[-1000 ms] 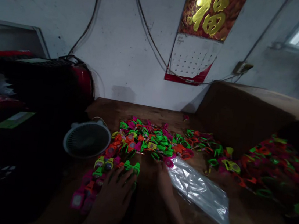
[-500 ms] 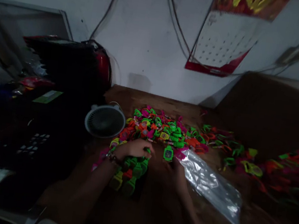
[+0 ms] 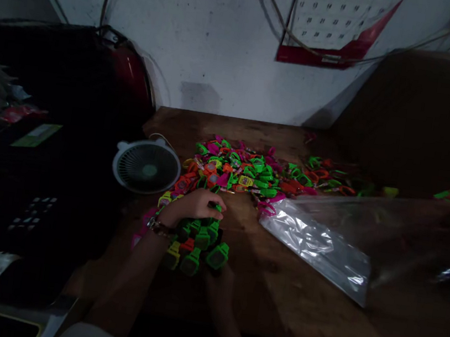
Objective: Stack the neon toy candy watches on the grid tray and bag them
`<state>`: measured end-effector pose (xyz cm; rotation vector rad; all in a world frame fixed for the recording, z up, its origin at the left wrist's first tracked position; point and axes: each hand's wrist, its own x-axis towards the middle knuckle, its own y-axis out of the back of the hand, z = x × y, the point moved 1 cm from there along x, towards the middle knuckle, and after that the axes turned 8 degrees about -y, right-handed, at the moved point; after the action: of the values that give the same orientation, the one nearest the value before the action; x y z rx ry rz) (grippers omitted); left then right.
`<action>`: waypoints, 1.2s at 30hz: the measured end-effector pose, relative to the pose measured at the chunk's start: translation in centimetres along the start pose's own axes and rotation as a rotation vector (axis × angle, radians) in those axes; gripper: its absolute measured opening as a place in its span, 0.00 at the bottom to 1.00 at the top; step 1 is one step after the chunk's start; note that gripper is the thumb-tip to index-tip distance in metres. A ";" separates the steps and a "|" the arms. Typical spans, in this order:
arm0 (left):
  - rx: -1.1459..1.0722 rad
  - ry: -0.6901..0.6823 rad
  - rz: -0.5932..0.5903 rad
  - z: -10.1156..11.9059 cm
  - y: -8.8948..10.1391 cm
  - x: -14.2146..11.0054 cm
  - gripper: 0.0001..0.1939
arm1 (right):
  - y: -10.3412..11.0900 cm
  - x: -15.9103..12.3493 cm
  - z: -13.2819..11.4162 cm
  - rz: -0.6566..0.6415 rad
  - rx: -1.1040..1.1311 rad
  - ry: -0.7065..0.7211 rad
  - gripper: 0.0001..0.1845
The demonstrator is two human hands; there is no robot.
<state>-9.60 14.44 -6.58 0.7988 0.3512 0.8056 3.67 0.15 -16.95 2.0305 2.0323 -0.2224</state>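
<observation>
My left hand [image 3: 197, 205], with a bracelet at the wrist, is closed over a green toy watch [image 3: 213, 227] at the top of a cluster of watches. In that cluster sit more green watches, a yellow watch [image 3: 172, 256] and an orange-red one. Low and in shadow, my right hand [image 3: 220, 284] grips another green watch [image 3: 217, 256], its face turned up, beside the cluster's right edge. Its fingers are mostly dark. Behind both hands lies a heap of toy watches [image 3: 245, 168] in green, orange, pink and yellow.
A small round fan [image 3: 147, 169] stands left of the heap. Clear plastic bags [image 3: 318, 248] lie to the right on the wooden table [image 3: 273, 303]. Dark stacked trays fill the left side. A brown board [image 3: 420, 118] rises at the back right.
My right hand has brought the green watch from beside the plastic bag down and left to the cluster. My left hand stays over the cluster. The camera view has shifted.
</observation>
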 end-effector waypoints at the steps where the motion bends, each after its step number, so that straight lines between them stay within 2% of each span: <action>1: 0.011 -0.004 0.011 -0.1 -0.1 0.0 0.14 | -0.3 0.1 0.2 0.004 -0.041 0.055 0.14; 5: 0.066 -0.009 0.080 0.4 0.3 0.0 0.12 | -1.0 -0.3 0.6 -0.017 -0.168 0.230 0.14; 9: 0.177 0.033 0.267 3.1 0.4 -1.9 0.14 | -1.0 -0.3 0.2 0.011 -0.241 0.205 0.17; 11: 0.243 0.035 0.325 5.0 -0.8 -3.6 0.14 | -1.1 0.1 0.2 -0.007 -0.302 0.225 0.15; 13: 0.380 0.034 0.406 6.6 -2.9 -5.6 0.13 | -1.4 0.6 0.3 -0.034 -0.357 0.271 0.14; 16: 0.602 0.061 0.493 7.3 -6.3 -8.1 0.13 | -1.8 1.4 0.8 -0.039 -0.399 0.292 0.17; 18: 0.688 0.055 0.486 6.8 -7.8 -9.0 0.14 | -2.0 1.6 1.1 -0.046 -0.418 0.292 0.16; 21: 0.754 -0.014 0.434 5.8 -8.4 -9.4 0.17 | -1.8 1.2 1.3 -0.035 -0.480 0.320 0.14; 27: 0.846 -0.071 0.289 5.8 -6.9 -8.9 0.21 | -2.0 0.7 2.4 0.029 -0.685 0.325 0.18; 31: 0.861 -0.159 0.257 6.1 -6.1 -8.4 0.17 | -2.7 1.4 3.4 0.033 -0.780 0.270 0.18; 36: 0.753 -0.220 0.253 5.6 -5.8 -8.0 0.14 | -2.4 1.2 2.1 -0.019 -1.029 0.209 0.16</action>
<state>-8.75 3.13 -7.29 1.6483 0.3619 0.8120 1.43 0.70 -19.48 1.3820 1.6863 0.8806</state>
